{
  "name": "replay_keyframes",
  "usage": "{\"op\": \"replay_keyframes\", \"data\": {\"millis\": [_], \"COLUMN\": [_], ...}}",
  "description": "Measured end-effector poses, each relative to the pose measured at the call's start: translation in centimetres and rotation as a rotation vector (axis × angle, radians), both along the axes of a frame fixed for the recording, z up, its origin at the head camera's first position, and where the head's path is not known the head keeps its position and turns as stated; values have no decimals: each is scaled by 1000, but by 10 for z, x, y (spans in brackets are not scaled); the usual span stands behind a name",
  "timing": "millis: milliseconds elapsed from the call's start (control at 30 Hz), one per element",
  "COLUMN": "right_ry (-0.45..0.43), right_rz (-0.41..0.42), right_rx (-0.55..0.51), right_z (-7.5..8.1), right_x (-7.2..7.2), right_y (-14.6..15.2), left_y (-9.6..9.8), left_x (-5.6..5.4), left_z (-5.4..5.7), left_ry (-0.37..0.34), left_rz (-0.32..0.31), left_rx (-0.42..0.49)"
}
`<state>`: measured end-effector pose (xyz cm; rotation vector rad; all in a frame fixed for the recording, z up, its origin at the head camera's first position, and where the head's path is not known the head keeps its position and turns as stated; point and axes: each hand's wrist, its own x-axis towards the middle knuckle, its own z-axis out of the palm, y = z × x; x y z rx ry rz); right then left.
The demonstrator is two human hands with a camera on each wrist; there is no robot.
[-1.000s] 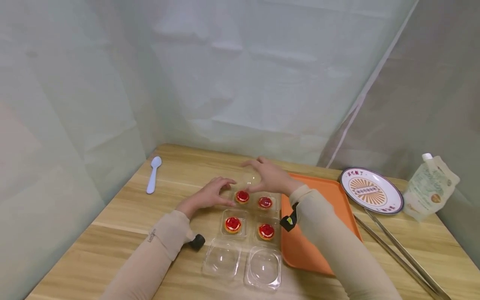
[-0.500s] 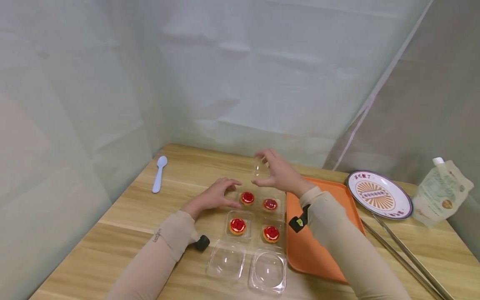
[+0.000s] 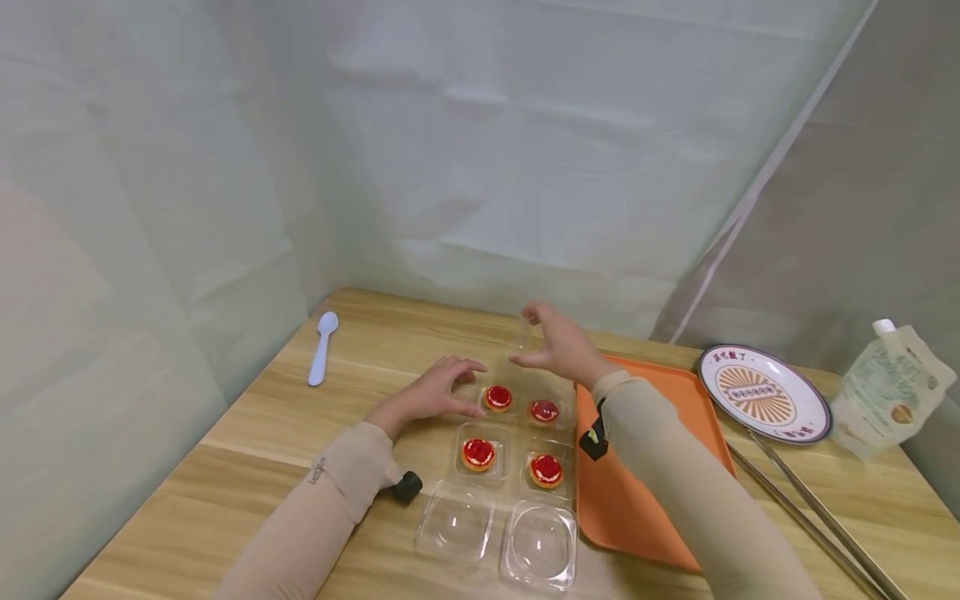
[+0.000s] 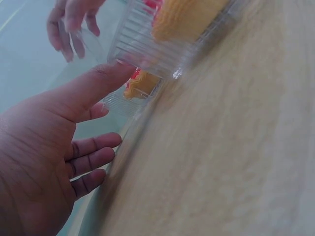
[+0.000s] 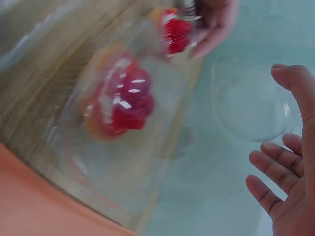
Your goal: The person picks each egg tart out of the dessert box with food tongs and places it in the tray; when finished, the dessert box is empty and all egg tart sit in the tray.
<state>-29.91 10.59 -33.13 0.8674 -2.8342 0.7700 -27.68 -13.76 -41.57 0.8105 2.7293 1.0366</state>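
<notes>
Four-square on the table lie red-topped tarts in clear plastic boxes. My left hand [image 3: 431,390] holds the left side of the back-left box, its thumb and index finger either side of the tart [image 3: 498,398]; its other fingers [image 4: 93,157] extend loosely. Above that box, my right hand [image 3: 564,346] holds a clear domed lid [image 5: 251,101] raised on edge, between thumb and fingertips. The back-right tart [image 5: 120,101] shows through shiny plastic. In the front row are a left tart [image 3: 477,454] and a right tart [image 3: 545,471]. Where the raised lid joins its box is hard to make out.
Two clear lids, left [image 3: 455,522] and right [image 3: 538,546], lie toward the front edge. An orange tray [image 3: 637,508] sits right, partly under my right forearm. Beyond are a patterned plate [image 3: 765,393], metal tongs [image 3: 817,521] and a spouted pouch [image 3: 892,392]; a spoon [image 3: 322,348] lies left.
My right hand has raised the clear lid up and away from the back-left tart, tipping it onto its edge. The left hand stays at the box; the head view has shifted slightly.
</notes>
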Motion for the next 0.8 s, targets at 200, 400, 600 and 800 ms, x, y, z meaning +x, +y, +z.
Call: {"op": "replay_keyframes", "data": {"millis": [200,400,600,800], "right_ry": [-43,-101,-183,-210], "right_rz": [-52,-103,-159,-213], "right_rx": [14,-36,-48,-5], "right_z": [-15,-27,-36,-39], "right_x": [-12,-17,-18,-19], "right_y": [-6,-13,-17,-20], "left_y": [1,1,1,1], "left_x": [0,1,3,3], "left_z": [0,0,1,1], "left_ry": [-13,-7,0,25], "left_rz": [2,7,-5,-5], "left_rx": [-2,-3,-4,-2]}}
